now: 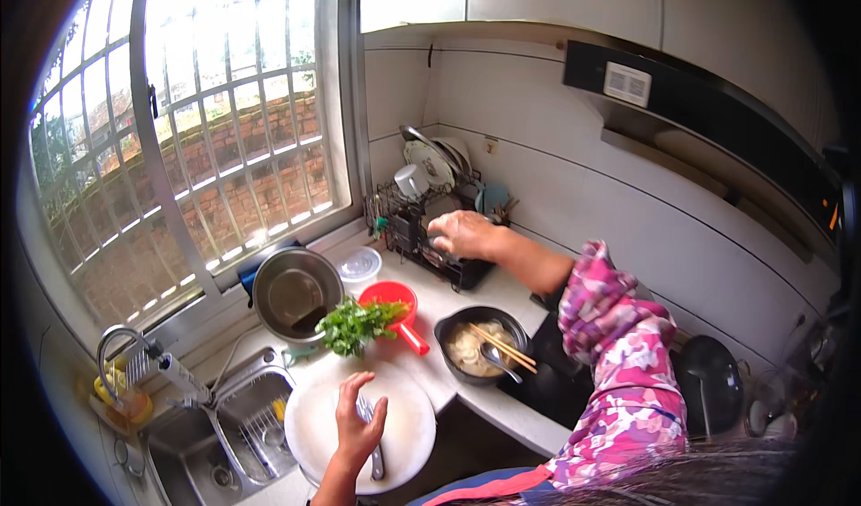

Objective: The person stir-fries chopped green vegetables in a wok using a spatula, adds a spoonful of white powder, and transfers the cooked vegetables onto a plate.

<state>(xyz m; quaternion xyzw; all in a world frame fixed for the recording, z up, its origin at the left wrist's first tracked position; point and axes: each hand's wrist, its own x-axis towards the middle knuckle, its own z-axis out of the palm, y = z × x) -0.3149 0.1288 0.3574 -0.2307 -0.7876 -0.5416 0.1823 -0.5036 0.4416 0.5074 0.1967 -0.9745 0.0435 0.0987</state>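
My left hand is held over a round white cutting board, its fingers apart and nothing between them. Partly behind it, a knife lies on the board. My right hand reaches to the black dish rack; its fingertips are over the rack's dark front part, and whether they grip something is unclear. In the rack stand plates and a white mug. Leafy greens rest against a red plastic dipper. A black pot holds pale food in liquid, with wooden chopsticks and a metal spoon laid across.
A double steel sink with a curved faucet is at the lower left. A metal pot leans near the window, beside a lidded plastic container. A dark wok is at the right, below the range hood.
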